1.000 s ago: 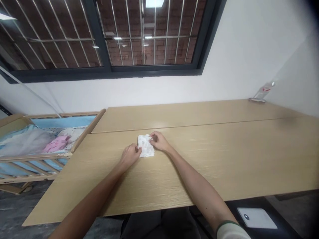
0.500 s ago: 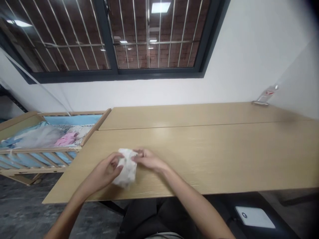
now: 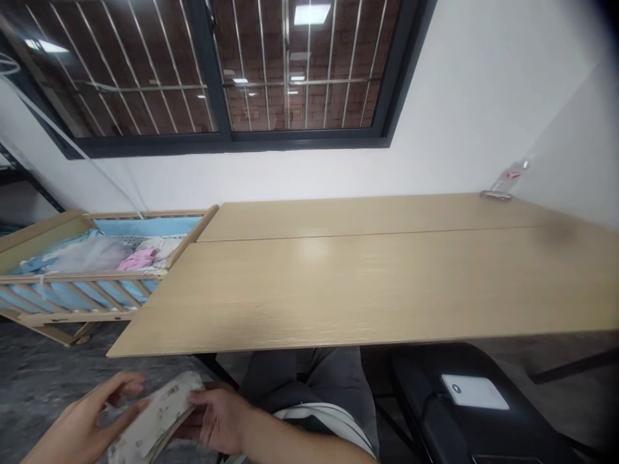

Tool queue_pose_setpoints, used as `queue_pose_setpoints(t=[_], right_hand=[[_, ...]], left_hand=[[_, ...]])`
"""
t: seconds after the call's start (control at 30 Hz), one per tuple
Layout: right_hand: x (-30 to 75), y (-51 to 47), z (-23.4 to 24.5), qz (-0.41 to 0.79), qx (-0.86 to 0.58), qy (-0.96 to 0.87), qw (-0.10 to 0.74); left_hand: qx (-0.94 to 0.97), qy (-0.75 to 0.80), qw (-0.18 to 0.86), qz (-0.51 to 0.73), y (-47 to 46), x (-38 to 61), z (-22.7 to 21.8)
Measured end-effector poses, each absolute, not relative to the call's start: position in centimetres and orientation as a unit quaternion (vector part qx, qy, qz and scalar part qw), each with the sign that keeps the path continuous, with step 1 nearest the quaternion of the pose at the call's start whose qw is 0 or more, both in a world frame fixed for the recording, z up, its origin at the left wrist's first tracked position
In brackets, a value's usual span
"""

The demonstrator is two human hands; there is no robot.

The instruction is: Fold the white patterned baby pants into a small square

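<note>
A folded white cloth with small dark prints is held low, in front of the table's near edge and beside my lap. My right hand grips its right edge, thumb on top and fingers underneath. On the left side, my left hand has its thumb laid along the cloth, while the index finger curves away from it. The fingers under the cloth are partly hidden. Several layers show along the cloth's lower right edge, and its bottom end runs close to the frame's edge.
A wooden table spans the middle. To its left stands a crib with blue lining and a pink cloth. A black chair bears a white flat device. A clear object stands at the back right.
Both hands have brought the cloth from over the table's left part down and left, in front of its edge. It now looks longer and slanted. The view has shifted slightly.
</note>
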State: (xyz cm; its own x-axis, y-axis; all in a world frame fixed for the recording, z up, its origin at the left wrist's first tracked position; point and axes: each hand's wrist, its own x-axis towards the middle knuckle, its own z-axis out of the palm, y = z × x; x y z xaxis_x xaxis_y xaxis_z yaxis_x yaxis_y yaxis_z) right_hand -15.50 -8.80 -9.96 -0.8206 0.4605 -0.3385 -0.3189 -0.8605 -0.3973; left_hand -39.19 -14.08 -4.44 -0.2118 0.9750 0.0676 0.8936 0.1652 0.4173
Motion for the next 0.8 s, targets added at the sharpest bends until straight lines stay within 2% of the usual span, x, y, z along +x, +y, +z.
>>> queue_pose_setpoints(t=[0.13,0.27,0.43,0.63,0.8], right_hand=[[-16.7,-9.0,-14.1,0.919,-0.285,-0.139,0.234],[-16.6,-8.7,-15.7,0.898,-0.313,-0.142,0.273],[-15.8,-8.5,-14.8,0.885,-0.322,-0.142,0.304],[-15.8,-8.3,-13.9,0.862,-0.320,-0.147,0.365],[-16.5,-9.0,-13.8,0.817,-0.348,-0.273,0.369]], left_hand=[[0.631,0.723,0.231,0.161,-13.3,-39.4,-6.9],[0.660,0.676,0.310,0.107,-13.5,-36.5,-8.5],[0.651,0.664,0.340,0.138,-13.7,-35.3,-9.3],[0.643,0.659,0.349,0.174,-13.0,-34.7,-8.1],[0.646,0.646,0.352,0.205,-12.8,-33.0,-8.2]])
